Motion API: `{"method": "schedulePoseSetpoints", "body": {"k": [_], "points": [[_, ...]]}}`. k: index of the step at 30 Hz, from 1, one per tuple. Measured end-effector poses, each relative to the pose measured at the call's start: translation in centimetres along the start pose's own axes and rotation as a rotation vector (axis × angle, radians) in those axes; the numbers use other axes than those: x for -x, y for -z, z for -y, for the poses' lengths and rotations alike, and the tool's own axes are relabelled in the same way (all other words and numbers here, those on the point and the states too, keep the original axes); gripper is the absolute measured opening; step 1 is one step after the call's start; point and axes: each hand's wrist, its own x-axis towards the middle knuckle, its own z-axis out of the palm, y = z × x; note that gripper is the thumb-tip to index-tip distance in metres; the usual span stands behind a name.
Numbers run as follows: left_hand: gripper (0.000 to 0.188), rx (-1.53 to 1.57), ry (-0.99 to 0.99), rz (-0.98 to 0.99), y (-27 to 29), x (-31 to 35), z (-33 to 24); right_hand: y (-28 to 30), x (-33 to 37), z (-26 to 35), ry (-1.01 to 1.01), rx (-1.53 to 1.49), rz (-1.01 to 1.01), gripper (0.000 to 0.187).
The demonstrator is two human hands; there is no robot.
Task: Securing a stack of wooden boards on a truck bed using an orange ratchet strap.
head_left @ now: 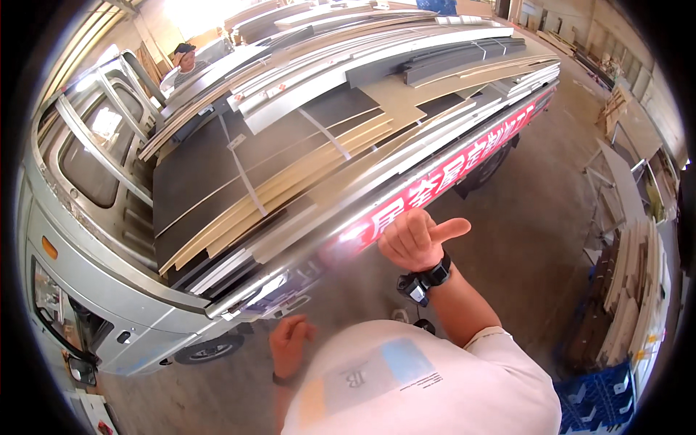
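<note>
A small flatbed truck [109, 290] stands at ten o'clock from the person, cab to the left. On its bed lies a stack of boards and panels [290, 159], running toward one o'clock. A second person [185, 61] stands behind the cab at eleven o'clock. Timber planks [638, 290] lean at three o'clock, with a crate [602, 399] before them at four o'clock.

A person in a dark cap [184, 49] stands at the far left, beyond the truck cab [87, 181]. Wooden planks [638, 290] lean in a stack at the right, with a blue crate [598, 402] near them on the concrete floor [529, 210].
</note>
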Motion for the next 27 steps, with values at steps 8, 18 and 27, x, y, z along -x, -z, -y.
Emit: {"method": "schedulePoseSetpoints", "body": {"k": [8,18,27], "points": [[0.019,0.037,0.015,0.04,-0.1,0.3,-0.2,-1.2,-0.2,-0.3,-0.033,0.258,0.008,0.071],[0.02,0.068,0.044,0.041,-0.7,0.6,-1.1,-4.3,-0.1,-0.9,-0.074,0.58,-0.539,0.04],[0.019,0.036,0.048,0.048,-0.7,0.5,-0.4,-4.7,0.3,-1.0,-0.043,0.652,-0.509,0.043]]}}
